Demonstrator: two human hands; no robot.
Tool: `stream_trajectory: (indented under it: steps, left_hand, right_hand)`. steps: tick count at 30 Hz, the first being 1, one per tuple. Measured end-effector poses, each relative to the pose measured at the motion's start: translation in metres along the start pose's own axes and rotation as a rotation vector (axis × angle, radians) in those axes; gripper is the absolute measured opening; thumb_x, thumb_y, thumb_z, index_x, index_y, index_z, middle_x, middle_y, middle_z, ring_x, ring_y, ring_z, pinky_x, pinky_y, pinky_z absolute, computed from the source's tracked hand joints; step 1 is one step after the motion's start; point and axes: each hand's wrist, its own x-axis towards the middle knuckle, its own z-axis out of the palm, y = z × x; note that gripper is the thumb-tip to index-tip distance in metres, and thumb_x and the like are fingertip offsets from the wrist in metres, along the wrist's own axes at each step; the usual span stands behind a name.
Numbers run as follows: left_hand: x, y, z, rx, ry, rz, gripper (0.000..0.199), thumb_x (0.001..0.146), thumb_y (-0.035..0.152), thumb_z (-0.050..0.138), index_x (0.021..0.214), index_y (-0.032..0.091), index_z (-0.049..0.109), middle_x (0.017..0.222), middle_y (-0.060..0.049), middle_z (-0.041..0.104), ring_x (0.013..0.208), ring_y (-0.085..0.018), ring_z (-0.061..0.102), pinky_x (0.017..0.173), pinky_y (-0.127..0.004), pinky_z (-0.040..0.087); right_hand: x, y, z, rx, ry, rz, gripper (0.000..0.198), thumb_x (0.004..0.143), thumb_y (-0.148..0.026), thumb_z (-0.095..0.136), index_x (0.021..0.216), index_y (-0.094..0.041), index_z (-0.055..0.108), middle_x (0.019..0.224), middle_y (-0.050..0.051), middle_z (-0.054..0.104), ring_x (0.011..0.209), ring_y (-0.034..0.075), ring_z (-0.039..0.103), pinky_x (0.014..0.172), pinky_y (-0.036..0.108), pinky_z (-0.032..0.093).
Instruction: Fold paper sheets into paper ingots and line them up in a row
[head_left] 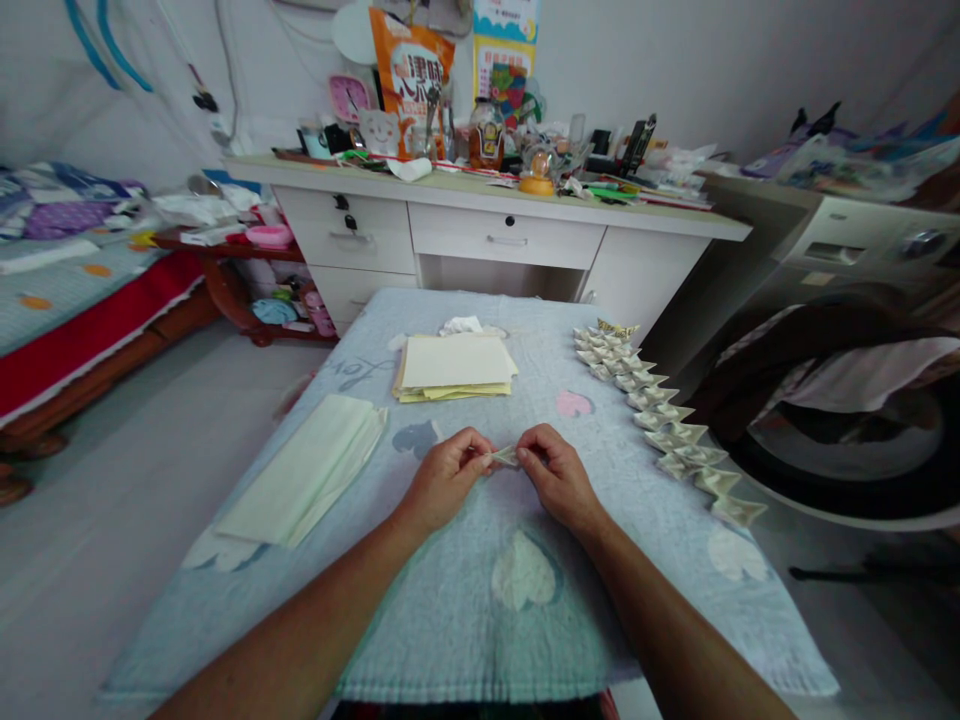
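Between my two hands is a small folded piece of pale paper (505,456). My left hand (452,470) pinches its left end with thumb and fingers, and my right hand (553,470) pinches the right end. Both hands are just above the cloth-covered table (450,620). A stack of cream and yellow paper (454,362) lies beyond them. On the left rests a pile of long pale green paper sheets (304,470). Along the right edge runs a row of folded paper shapes with pointed ends (660,415).
Past the table stands a white desk (510,235) crowded with jars, an orange bag (412,80) and a pink clock (349,98). A washing machine (847,260) with laundry in its opening is at the right. A bed (82,290) is at the left.
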Motion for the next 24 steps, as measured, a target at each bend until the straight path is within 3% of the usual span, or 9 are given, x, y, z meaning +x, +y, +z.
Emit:
stream_trajectory:
  steps: [15,24]
  left_hand:
    - [0.0002,-0.0026,0.0044,-0.045,-0.021,-0.015,0.01,0.084,0.027,0.056,0.083,0.017,0.056,0.086,-0.002,0.063,0.075,-0.014,0.061,0.071,-0.025,0.047]
    - [-0.0011,0.0054,0.009,-0.069,0.01,-0.061,0.011,0.081,0.027,0.058,0.079,0.017,0.056,0.085,-0.002,0.064,0.074,-0.014,0.063,0.071,-0.028,0.051]
  right_hand:
    - [-0.0026,0.0038,0.0039,0.106,0.079,0.034,0.008,0.085,-0.021,0.05,0.08,-0.02,0.055,0.078,0.002,0.055,0.073,0.015,0.053,0.068,0.026,0.043]
    - [-0.0018,-0.0014,0.0022,0.057,0.13,-0.036,0.009,0.086,-0.02,0.049,0.078,-0.019,0.053,0.077,0.001,0.051,0.074,0.015,0.049,0.068,0.027,0.039]
